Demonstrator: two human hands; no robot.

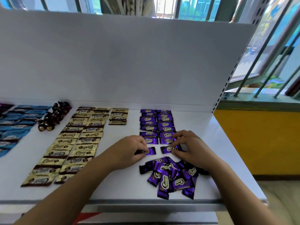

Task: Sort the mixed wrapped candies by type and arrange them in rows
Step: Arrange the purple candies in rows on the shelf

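Extending the purple Choco rows [156, 125] on the tabletop [120, 184], we are pinching one purple candy [151, 151] with the fingers of our left hand [133, 150] and a second purple candy [168, 149] with our right hand [188, 145], aligning both below the last pair, just beyond the loose pile [168, 177].

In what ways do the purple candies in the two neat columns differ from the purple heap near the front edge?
The purple columns lie flat and side by side; the purple heap is loose, its pieces overlapping. Labels in the columns run level; in the heap they turn at many angles. The columns sit farther back; the heap lies in front of them. Both have the same purple Choco wrapper.
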